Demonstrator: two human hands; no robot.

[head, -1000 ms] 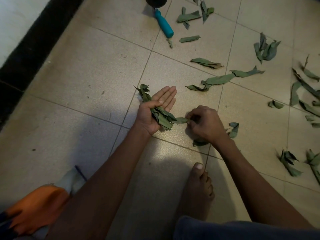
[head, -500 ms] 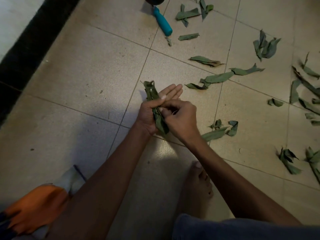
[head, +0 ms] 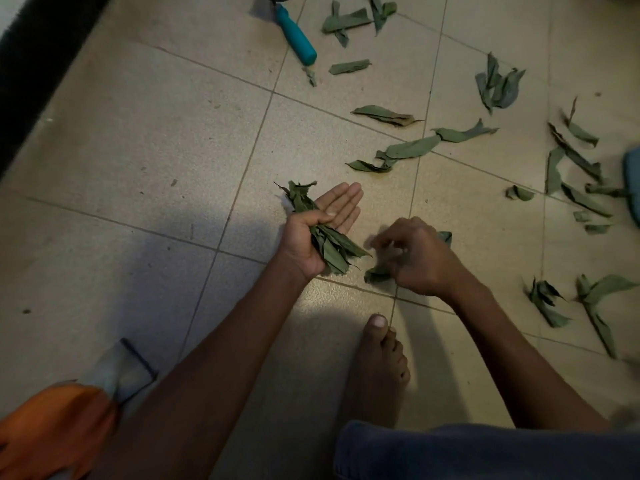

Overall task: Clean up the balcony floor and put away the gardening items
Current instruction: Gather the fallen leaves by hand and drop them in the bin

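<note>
Green dried leaves (head: 325, 237) bunched under left hand (head: 313, 237) thumb, fingers flat as a collecting tray; right hand (head: 415, 259), blurred, fingers curled at another leaf (head: 375, 273) on beige tiled floor (head: 138, 150), grip uncertain; many still scattered.

Left hand (head: 311, 237) thumb-clamps leaf bundle (head: 325, 237), right hand (head: 415, 258) blurred over a floor leaf (head: 377, 273), more leaves (head: 408, 148) scattered on tiles (head: 138, 133).
</note>
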